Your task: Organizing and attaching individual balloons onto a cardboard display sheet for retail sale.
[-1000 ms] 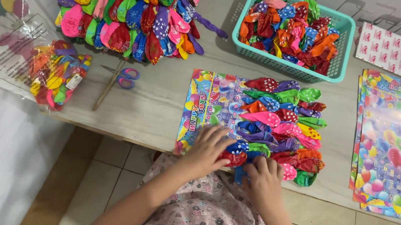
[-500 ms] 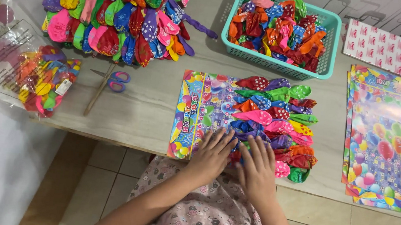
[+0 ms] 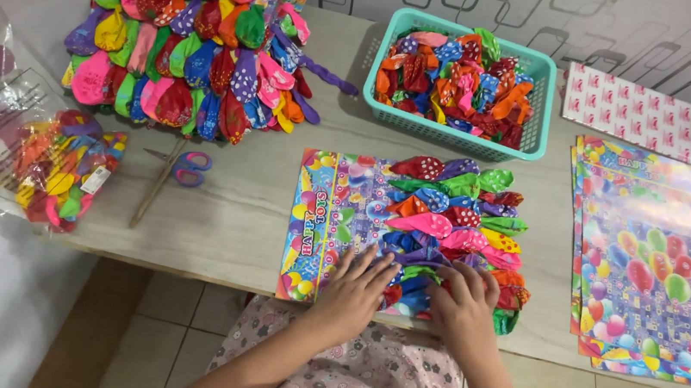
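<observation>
Pressing flat since earlier: left hand (image 3: 356,291), right hand (image 3: 463,307), fingers spread on balloons (image 3: 445,231); card (image 3: 320,226) unmoved.

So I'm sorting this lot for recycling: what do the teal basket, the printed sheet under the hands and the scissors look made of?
The teal basket looks like moulded plastic: even colour, slotted walls, slight sheen. The printed sheet seems to be glossy card or paper, lying flat with crisp edges. The scissors show coloured handles, probably plastic; the blades look like dull metal, though they are too small to be sure.
</observation>
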